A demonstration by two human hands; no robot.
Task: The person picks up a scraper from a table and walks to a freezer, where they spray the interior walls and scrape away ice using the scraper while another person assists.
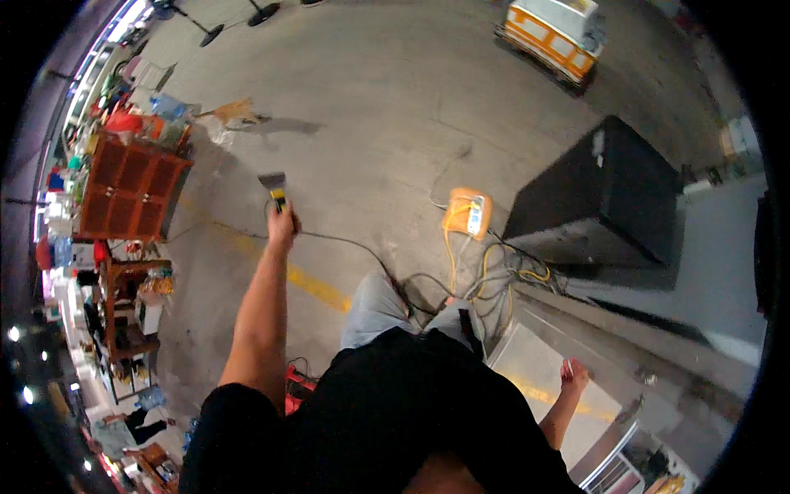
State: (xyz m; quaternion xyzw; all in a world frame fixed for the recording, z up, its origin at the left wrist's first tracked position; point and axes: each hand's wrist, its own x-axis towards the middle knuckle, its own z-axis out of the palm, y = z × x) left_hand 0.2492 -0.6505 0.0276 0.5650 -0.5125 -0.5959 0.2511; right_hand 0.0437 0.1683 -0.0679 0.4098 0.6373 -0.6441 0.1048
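My left hand [284, 226] is stretched out ahead over the concrete floor, fingers wrapped round the handle of a scraper [278, 196]. The scraper has a yellow and black handle and a broad flat metal blade that points away from me. My right hand [574, 376] hangs low at my right side with its fingers curled. Something small and whitish shows at those fingers, too small to name. Beneath that hand lies a pale flat panel [531, 370].
An orange-yellow box [457, 206] with a white socket strip sits ahead, among tangled cables [494, 284]. A large black cabinet [592, 189] stands to the right. Left are a reddish-brown cupboard [132, 185], cluttered shelves and a tan animal [233, 111]. Another person [123, 428] is far lower left.
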